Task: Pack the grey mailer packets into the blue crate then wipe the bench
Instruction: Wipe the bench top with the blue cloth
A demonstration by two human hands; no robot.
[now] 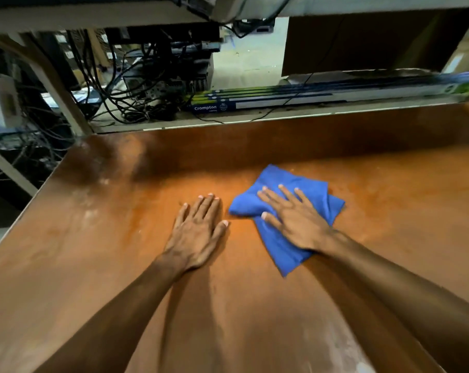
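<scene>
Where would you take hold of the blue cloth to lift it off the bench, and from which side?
Probably the near corner of the blue cloth, which juts out uncovered below the right hand pressing it down. Come from the near side with the left hand, which rests flat on the bench beside it.

Only one word reads: "Crompton", white letters on the blue end panel [205, 107] of the front long box [281, 103], at about 12 o'clock in the view, just past the far edge of the desk [120, 238]. The small line beneath it is too blurred to read. The round emblem [223, 106] at its 3 o'clock is unreadable. The stacked boxes [255, 92] behind show blue-green ends with illegible print.
</scene>
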